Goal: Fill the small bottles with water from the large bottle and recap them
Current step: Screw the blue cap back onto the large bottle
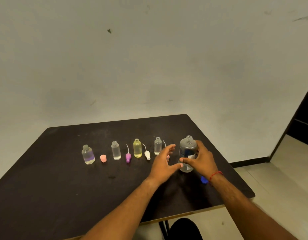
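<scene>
Standing upright, mouth up: one uncapped large bottle (188, 153), gripped by right hand (202, 159); left hand (162, 161) fingers spread open; four small bottles (137, 148) upright in a row on desk (63, 187).

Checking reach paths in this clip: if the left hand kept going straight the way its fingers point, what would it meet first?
Probably the pink cap half hidden behind the left hand, then the rightmost small bottle just beyond. Depth is unclear from this one view.

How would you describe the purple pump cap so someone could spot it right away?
On the dark table, a row of small bottles runs left to right. The purple pump cap lies between the second clear bottle and the yellow bottle. It is the only purple cap; the similar one further right is white.
</scene>
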{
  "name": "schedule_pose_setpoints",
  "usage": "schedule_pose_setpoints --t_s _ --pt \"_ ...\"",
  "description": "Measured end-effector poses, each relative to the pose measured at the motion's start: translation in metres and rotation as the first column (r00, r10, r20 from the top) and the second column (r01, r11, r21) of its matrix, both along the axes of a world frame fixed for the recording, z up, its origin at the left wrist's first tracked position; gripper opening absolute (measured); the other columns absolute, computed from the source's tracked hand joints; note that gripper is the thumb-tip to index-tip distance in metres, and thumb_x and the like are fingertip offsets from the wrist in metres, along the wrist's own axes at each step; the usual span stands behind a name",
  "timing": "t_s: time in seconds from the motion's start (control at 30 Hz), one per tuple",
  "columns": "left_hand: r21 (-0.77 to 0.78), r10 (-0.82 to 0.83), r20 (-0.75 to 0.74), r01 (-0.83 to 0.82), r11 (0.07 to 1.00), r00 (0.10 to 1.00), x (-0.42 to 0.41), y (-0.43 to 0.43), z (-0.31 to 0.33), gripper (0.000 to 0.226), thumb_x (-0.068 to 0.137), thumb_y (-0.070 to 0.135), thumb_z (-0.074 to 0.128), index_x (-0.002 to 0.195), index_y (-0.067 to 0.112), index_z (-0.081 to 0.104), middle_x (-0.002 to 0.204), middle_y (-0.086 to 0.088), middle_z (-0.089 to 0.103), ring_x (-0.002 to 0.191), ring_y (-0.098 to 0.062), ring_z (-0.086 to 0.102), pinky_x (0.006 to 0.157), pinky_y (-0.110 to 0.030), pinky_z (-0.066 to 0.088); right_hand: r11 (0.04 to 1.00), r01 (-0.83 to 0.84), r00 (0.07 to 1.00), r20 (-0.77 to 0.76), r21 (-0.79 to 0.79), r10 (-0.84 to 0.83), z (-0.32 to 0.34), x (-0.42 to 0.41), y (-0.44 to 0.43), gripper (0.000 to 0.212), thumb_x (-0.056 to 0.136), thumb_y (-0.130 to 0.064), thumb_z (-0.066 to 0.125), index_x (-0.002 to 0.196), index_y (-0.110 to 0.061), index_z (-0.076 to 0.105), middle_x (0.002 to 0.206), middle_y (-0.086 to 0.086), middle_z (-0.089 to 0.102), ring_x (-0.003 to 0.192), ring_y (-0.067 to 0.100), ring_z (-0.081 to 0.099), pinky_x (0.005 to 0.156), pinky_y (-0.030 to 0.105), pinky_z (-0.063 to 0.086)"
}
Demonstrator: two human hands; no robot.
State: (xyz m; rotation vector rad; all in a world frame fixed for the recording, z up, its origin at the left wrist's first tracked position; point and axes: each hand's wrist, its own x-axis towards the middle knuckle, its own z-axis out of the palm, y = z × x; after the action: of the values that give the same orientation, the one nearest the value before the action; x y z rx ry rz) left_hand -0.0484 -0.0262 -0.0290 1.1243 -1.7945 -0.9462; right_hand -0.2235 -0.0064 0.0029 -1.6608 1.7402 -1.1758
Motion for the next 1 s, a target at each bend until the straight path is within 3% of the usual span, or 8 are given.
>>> schedule_pose_setpoints --t_s 0.23,0.33,0.47,0.57,0.67,0.8,1.0 --pt "0.026 -0.06 0.008 0.06 0.998 0.998 -0.031 -0.013 -0.008 0.081 0.075 0.014 0.085 0.142 0.032 0.042 0.133 0.016 0.054 0.123 0.001 0.05 0.091 -0.001 0.038 0.993 -0.113 0.991 0.082 0.045 0.109 -0.009 -0.017 0.004 0.089 0.062 -0.037 0.09 0.136 -0.033 0.042 0.128 -0.011 0.059 0.117 0.011 0.057 0.101 0.031 0.048" --pt "0.028 -0.052 -0.012 0.052 0.998 0.999 -0.036 -0.018 -0.013 0.08 0.074 0.021 0.088 0.141 0.028 0.046 0.133 0.013 0.057 0.124 -0.003 0.053 0.096 -0.005 0.04 0.99 -0.05 0.998 -0.043 0.128 0.056 -0.012 -0.032 0.013 0.095 0.063 -0.038 0.089 0.142 -0.025 0.037 0.139 -0.005 0.049 0.125 0.015 0.05 0.106 0.036 0.045" --pt "0.038 -0.036 -0.031 0.037 0.999 0.999 -0.04 -0.023 -0.018 0.078 0.071 0.029 0.091 0.137 0.028 0.049 0.131 0.012 0.061 0.124 -0.006 0.056 0.105 -0.024 0.048 0.943 0.033 0.918 -0.382 0.33 0.101 -0.02 -0.048 0.027 0.069 0.067 -0.043 0.084 0.127 -0.03 0.053 0.123 -0.004 0.049 0.11 0.015 0.052 0.098 0.032 0.049" --pt "0.045 -0.041 -0.03 0.042 0.998 0.999 -0.041 -0.026 -0.02 0.081 0.07 0.031 0.092 0.138 0.029 0.048 0.134 0.01 0.06 0.124 -0.008 0.056 0.106 -0.03 0.049 0.891 0.034 0.89 -0.42 0.452 0.179 -0.023 -0.051 0.03 0.04 0.074 -0.038 0.081 0.109 -0.032 0.063 0.111 -0.007 0.055 0.099 0.01 0.053 0.093 0.027 0.048" --pt "0.037 -0.036 -0.023 0.037 0.999 0.999 -0.042 -0.027 -0.021 0.083 0.069 0.034 0.092 0.138 0.029 0.047 0.135 0.009 0.059 0.125 -0.009 0.056 0.107 -0.031 0.05 0.926 0.049 0.926 -0.364 0.374 0.098 -0.017 -0.051 0.027 0.019 0.075 -0.029 0.081 0.09 -0.029 0.068 0.097 -0.008 0.062 0.089 0.009 0.058 0.088 0.027 0.053" --pt "0.012 -0.028 -0.015 0.028 1.0 0.999 -0.042 -0.025 -0.02 0.082 0.07 0.034 0.091 0.139 0.028 0.047 0.134 0.01 0.059 0.124 -0.007 0.056 0.106 -0.025 0.048 0.993 0.093 0.994 -0.072 0.075 -0.087 0.011 -0.049 0.015 0.025 0.07 -0.022 0.086 0.086 -0.021 0.067 0.081 -0.005 0.066 0.074 0.011 0.062 0.066 0.018 0.049" --pt "0.015 -0.03 -0.016 0.031 0.999 0.999 -0.042 -0.023 -0.016 0.078 0.072 0.032 0.09 0.136 0.033 0.047 0.129 0.018 0.059 0.12 -0.002 0.056 0.101 -0.019 0.048 0.977 0.126 0.941 0.331 -0.172 -0.063 0.053 -0.036 -0.006 0.029 0.071 -0.009 0.084 0.086 -0.016 0.061 0.086 0.002 0.069 0.081 0.015 0.068 0.073 0.021 0.052"
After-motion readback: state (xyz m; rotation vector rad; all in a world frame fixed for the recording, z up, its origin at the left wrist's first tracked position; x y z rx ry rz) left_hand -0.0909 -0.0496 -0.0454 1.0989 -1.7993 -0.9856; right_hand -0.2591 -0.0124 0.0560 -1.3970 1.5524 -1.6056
